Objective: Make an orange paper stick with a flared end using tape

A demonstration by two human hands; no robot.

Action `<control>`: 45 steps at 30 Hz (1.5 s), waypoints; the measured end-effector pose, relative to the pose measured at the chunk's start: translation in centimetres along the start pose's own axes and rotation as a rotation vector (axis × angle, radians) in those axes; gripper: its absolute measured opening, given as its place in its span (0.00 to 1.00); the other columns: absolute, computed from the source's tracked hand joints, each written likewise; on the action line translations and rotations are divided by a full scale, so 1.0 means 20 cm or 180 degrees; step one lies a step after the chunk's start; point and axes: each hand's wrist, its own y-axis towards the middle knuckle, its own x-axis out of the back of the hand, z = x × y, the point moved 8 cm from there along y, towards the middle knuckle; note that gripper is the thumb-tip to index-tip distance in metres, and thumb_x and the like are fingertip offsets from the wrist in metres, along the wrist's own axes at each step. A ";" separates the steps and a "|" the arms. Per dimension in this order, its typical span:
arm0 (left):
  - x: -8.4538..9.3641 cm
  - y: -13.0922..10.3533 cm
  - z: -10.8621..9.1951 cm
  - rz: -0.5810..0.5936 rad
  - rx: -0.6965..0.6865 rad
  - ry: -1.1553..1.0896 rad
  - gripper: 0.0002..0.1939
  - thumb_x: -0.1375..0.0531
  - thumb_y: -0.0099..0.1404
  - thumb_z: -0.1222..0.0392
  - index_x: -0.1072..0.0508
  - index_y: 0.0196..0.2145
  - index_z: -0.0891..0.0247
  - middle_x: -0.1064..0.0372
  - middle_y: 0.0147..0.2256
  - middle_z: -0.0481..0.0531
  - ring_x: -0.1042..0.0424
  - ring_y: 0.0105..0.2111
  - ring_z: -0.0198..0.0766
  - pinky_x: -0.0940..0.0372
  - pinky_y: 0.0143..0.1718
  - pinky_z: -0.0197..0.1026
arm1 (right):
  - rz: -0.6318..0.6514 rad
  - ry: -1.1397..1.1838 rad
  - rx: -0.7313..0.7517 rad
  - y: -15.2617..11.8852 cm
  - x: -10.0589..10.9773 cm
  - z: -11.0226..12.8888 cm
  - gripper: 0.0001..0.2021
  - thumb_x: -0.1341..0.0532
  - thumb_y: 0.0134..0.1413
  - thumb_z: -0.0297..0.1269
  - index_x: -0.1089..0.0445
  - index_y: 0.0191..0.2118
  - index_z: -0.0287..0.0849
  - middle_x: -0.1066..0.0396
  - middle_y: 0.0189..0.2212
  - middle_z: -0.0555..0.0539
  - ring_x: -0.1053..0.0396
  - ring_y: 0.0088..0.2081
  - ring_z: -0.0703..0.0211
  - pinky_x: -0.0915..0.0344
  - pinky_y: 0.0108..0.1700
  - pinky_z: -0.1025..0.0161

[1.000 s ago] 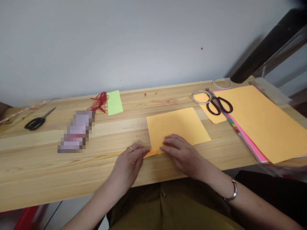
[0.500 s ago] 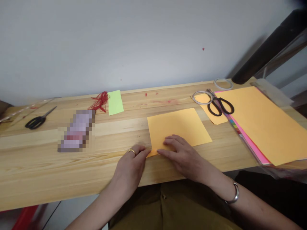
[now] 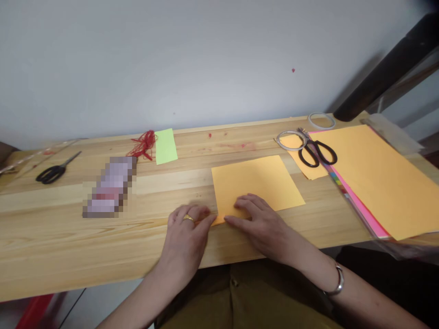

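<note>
We have the orange paper square [image 3: 257,185] lying flat on the wooden table [image 3: 68,237], near its front edge and roughly at its middle. Our left hand [image 3: 187,233] rests just left of the square's near left corner, fingers loosely together and flat, their tips pressing that corner down; nothing is pinched. Our right hand [image 3: 262,224] lies palm-down on the square's near edge, fingers spread and flat, holding the sheet against the table rather than gripping it.

As we judge it, the work on the sheet is barely begun: the near left corner looks turned over in a small fold, while the rest of the square is smooth, uncreased and unfolded.

Right of the square lie black-handled scissors [image 3: 317,153] on an orange scrap [image 3: 308,167], a ring of tape [image 3: 290,139] touching them, a second ring [image 3: 321,120] farther back, and a stack of coloured sheets [image 3: 380,178] topped with orange. Left of the square and behind it sit a green slip [image 3: 166,146] and red thread [image 3: 142,145]; far left, another pair of scissors [image 3: 55,171].

Our hands hide the square's near edge, so we cannot tell how large the corner fold is. A blurred patch [image 3: 109,187] left of the square cannot be identified, and the stack is cut off at the right.
</note>
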 end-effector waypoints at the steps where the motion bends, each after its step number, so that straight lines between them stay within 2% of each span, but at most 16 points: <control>1: 0.01 0.00 -0.01 -0.0102 -0.0055 -0.0016 0.14 0.46 0.60 0.69 0.25 0.39 0.58 0.28 0.40 0.55 0.33 0.41 0.48 0.38 0.41 0.52 | 0.0008 -0.0013 0.0002 0.00 0.00 0.00 0.18 0.48 0.55 0.23 0.31 0.48 0.43 0.38 0.45 0.39 0.43 0.53 0.52 0.40 0.53 0.48; 4: 0.01 0.01 -0.05 -0.0262 -0.0212 -0.0233 0.11 0.45 0.61 0.68 0.25 0.39 0.61 0.28 0.39 0.55 0.33 0.40 0.46 0.36 0.40 0.50 | 0.0013 -0.0065 -0.0006 0.00 -0.01 0.00 0.19 0.48 0.54 0.22 0.32 0.49 0.43 0.38 0.45 0.39 0.43 0.53 0.52 0.40 0.53 0.47; 8: -0.01 0.02 -0.07 -0.0243 -0.0254 -0.0440 0.10 0.46 0.63 0.68 0.26 0.38 0.62 0.27 0.36 0.53 0.32 0.37 0.41 0.35 0.39 0.46 | -0.0025 -0.0082 0.0005 -0.01 -0.01 0.00 0.18 0.49 0.56 0.23 0.32 0.49 0.44 0.37 0.46 0.39 0.43 0.53 0.52 0.41 0.54 0.47; 13: 0.01 0.04 -0.08 -0.0342 -0.0347 -0.0559 0.08 0.45 0.62 0.70 0.28 0.37 0.65 0.26 0.35 0.53 0.31 0.35 0.40 0.33 0.37 0.44 | -0.0058 -0.0064 -0.0090 0.00 -0.01 -0.02 0.14 0.47 0.59 0.26 0.35 0.50 0.36 0.33 0.43 0.40 0.40 0.51 0.54 0.40 0.55 0.51; 16: 0.01 0.04 -0.08 -0.0350 -0.0306 -0.0573 0.07 0.45 0.62 0.70 0.28 0.37 0.66 0.26 0.34 0.53 0.30 0.34 0.40 0.32 0.37 0.44 | -0.0057 -0.0141 -0.0115 0.02 -0.01 -0.02 0.10 0.45 0.59 0.30 0.33 0.46 0.35 0.31 0.41 0.41 0.38 0.48 0.54 0.39 0.53 0.53; 19: 0.00 0.04 -0.07 -0.0361 -0.0221 -0.0589 0.07 0.45 0.63 0.68 0.28 0.38 0.66 0.27 0.34 0.54 0.30 0.34 0.40 0.32 0.36 0.43 | 0.0125 -0.0391 -0.0058 0.03 -0.03 0.00 0.08 0.47 0.60 0.29 0.31 0.38 0.36 0.30 0.37 0.42 0.37 0.45 0.54 0.38 0.49 0.53; 25: -0.03 0.05 -0.03 -0.0177 0.0192 -0.0721 0.09 0.47 0.64 0.65 0.27 0.34 0.64 0.29 0.35 0.54 0.30 0.34 0.38 0.32 0.33 0.40 | 0.0254 -0.1062 0.0221 0.05 -0.03 0.06 0.10 0.48 0.57 0.23 0.30 0.33 0.36 0.31 0.32 0.44 0.35 0.40 0.55 0.43 0.53 0.47; 30: -0.05 0.06 -0.02 0.0029 0.0254 -0.0930 0.09 0.47 0.64 0.65 0.26 0.34 0.62 0.29 0.35 0.53 0.30 0.34 0.38 0.33 0.33 0.40 | 0.0249 -0.1388 0.0481 0.05 -0.04 0.11 0.13 0.51 0.58 0.22 0.31 0.31 0.37 0.33 0.27 0.46 0.37 0.34 0.58 0.47 0.55 0.44; 33: -0.04 0.06 -0.02 0.0102 0.0211 -0.0976 0.10 0.47 0.64 0.65 0.26 0.34 0.62 0.30 0.36 0.53 0.30 0.35 0.38 0.33 0.34 0.41 | 0.0249 -0.1460 0.0562 0.05 -0.05 0.12 0.13 0.51 0.58 0.23 0.31 0.31 0.36 0.33 0.27 0.45 0.37 0.34 0.57 0.46 0.55 0.44; 45: 0.00 0.09 -0.04 0.0028 -0.0110 -0.1097 0.09 0.47 0.64 0.64 0.26 0.33 0.62 0.28 0.34 0.53 0.29 0.34 0.38 0.32 0.33 0.41 | 0.0847 -0.1469 0.0532 0.10 -0.04 0.14 0.11 0.50 0.55 0.22 0.31 0.32 0.36 0.33 0.26 0.43 0.37 0.31 0.54 0.42 0.51 0.44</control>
